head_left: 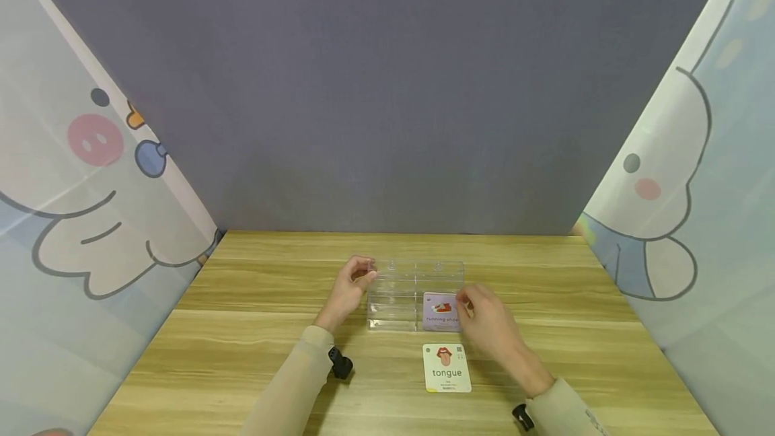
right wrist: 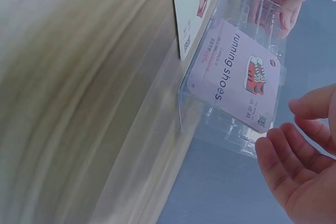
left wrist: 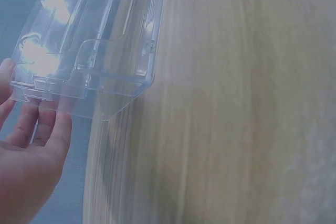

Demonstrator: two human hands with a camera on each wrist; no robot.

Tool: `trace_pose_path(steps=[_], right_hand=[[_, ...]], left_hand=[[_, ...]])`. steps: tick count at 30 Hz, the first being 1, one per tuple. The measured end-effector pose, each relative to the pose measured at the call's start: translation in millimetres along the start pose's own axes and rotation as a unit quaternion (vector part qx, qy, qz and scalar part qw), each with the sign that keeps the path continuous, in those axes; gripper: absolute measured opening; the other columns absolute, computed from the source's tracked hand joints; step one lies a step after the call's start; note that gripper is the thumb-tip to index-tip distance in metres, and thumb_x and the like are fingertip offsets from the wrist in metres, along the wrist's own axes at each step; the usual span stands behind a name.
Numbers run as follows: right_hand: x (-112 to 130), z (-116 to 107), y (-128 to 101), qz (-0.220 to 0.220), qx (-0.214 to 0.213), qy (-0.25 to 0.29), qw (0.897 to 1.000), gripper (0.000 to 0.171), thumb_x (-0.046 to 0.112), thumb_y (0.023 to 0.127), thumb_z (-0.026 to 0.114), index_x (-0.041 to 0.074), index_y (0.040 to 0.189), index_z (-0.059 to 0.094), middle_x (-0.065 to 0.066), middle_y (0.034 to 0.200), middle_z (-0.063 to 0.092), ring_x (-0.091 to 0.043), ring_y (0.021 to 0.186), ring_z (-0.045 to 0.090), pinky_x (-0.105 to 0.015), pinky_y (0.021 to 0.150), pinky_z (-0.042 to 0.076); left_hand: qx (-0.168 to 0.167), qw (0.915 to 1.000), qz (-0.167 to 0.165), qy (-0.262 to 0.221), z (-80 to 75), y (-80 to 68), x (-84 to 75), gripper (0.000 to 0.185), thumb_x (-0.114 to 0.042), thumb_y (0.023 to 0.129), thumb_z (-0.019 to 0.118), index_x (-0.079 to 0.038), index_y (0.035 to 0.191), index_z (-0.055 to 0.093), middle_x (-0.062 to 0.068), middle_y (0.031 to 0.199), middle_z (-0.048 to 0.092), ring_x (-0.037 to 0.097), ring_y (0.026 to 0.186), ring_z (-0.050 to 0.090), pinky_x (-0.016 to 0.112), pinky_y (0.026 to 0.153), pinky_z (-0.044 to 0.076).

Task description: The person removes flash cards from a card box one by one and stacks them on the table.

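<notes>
A clear plastic card rack (head_left: pixel 391 308) with stepped pockets in two columns stands on the table. My left hand (head_left: pixel 346 295) grips its upper left edge, thumb on the front and fingers behind. A purple "running shoes" card (head_left: pixel 437 318) leans in the front right pocket, its picture facing me. At that card's right edge is my right hand (head_left: pixel 493 332); in the right wrist view its thumb and fingertips are parted, just off the card's corner and the rack's side. A white "tongue" card (head_left: pixel 447 372) lies face up in front of the rack.
The wooden table (head_left: pixel 260 328) meets a grey panel (head_left: pixel 387 99) at its back edge. Printed cartoon curtains (head_left: pixel 72 234) hang on both sides. Black wrist-mounted devices (head_left: pixel 341 363) sit at both sleeves.
</notes>
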State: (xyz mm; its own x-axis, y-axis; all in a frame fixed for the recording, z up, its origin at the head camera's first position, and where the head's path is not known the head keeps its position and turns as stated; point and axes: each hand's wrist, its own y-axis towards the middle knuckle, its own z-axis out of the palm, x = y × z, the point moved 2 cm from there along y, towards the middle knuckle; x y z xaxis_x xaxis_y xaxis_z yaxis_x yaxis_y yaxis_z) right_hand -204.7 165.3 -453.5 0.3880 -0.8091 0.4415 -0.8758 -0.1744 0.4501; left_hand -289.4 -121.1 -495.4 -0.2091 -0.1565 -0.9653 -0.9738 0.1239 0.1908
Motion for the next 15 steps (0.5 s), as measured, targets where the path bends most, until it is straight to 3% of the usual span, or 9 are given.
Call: trace_pose_path(steps=[7,15], right_hand=[[-3.3,1.6,3.7,0.001,-0.009,0.005,1.0,0.018,-0.001,0.082,0.079,0.005,0.097,0.071,-0.002,0.091,0.065,-0.013,0.078,0.059,-0.025,0.062,0.052],[-7.8,5.4,6.9,-0.02,-0.022,-0.007,1.0,0.019,-0.001,0.081,0.081,0.005,0.097,0.072,-0.004,0.094,0.065,-0.019,0.085,0.063,-0.034,0.07,0.056]], left_hand=[[0.001,1.0,0.004,-0.003,0.6,-1.9,-4.9,0.028,-0.003,0.101,0.062,0.004,0.128,0.057,0.025,0.126,0.06,0.034,0.116,0.058,0.046,0.098,0.048],[-0.004,0.9999,0.002,-0.012,1.1,-0.3,-0.7,0.03,-0.006,0.1,0.064,0.004,0.128,0.058,0.021,0.125,0.062,0.029,0.114,0.059,0.043,0.099,0.046]])
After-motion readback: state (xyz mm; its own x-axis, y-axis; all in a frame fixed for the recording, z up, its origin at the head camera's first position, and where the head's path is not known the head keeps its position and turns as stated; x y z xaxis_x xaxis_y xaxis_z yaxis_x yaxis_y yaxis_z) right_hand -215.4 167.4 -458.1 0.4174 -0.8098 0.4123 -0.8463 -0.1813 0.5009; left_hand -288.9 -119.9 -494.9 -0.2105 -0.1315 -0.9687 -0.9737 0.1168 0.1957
